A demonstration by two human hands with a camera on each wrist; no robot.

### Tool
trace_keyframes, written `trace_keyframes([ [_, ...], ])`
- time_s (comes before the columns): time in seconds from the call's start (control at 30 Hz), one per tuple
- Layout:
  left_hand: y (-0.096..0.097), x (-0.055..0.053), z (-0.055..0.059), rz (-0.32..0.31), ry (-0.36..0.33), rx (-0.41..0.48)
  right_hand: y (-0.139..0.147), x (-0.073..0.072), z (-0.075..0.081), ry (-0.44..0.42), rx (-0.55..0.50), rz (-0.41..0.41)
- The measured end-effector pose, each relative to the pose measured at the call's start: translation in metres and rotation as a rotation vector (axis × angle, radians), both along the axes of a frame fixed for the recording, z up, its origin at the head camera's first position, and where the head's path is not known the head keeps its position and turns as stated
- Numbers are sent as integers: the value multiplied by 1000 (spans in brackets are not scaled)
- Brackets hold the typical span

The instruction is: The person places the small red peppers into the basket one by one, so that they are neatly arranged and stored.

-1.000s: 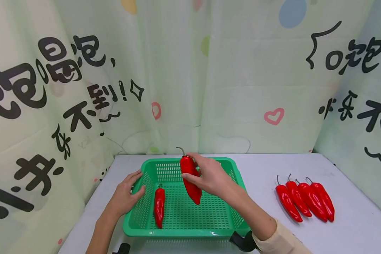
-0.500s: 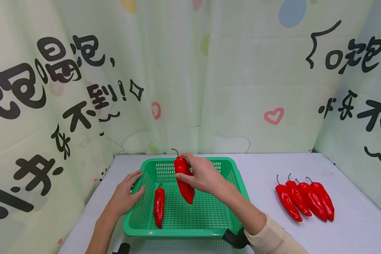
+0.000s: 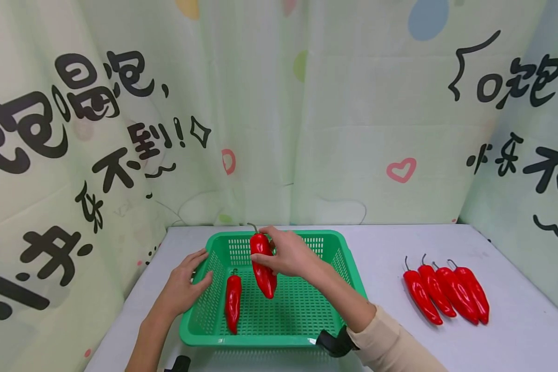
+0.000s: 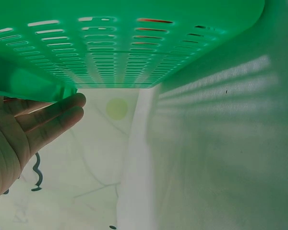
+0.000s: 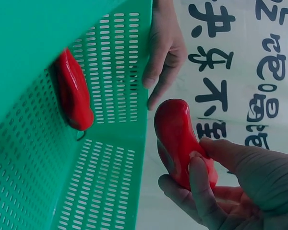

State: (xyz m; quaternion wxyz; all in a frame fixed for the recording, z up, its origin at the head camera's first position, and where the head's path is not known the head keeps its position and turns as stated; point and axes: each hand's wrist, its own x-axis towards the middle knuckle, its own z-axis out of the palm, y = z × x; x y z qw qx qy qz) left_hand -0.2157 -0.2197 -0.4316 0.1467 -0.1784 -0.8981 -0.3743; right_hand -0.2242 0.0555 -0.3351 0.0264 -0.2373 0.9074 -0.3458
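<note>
My right hand grips a large glossy red chili pepper between thumb and fingers, stem up and tip down, over the green basket. In the right wrist view this held pepper appears outside the rim, with the fingers wrapped at its lower part. My left hand rests at the basket's left rim, thumb over the edge; in the left wrist view its fingers lie straight along the rim's underside. A second red pepper lies in the left part of the basket, stem pointing away.
Several red peppers lie side by side on the white table, right of the basket. A pale curtain with printed characters hangs behind the table and along both sides. Black straps circle the wrists.
My right hand has moved left and slightly down with the pepper, bringing it closer to the one in the basket. The held pepper hangs a little more upright. My left hand has stayed still.
</note>
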Motion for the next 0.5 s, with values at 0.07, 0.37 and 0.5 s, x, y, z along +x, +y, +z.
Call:
trace_keyframes([
  [0.07, 0, 0, 0, 2, -4, -4, -1, -2, -1, -18, -1, 10],
  [0.37, 0, 1, 2, 7, 0, -9, -7, -18, -6, -237, -71, 57],
  [0.5, 0, 1, 1, 5, 3, -9, -10, -23, -9, -258, -52, 55],
])
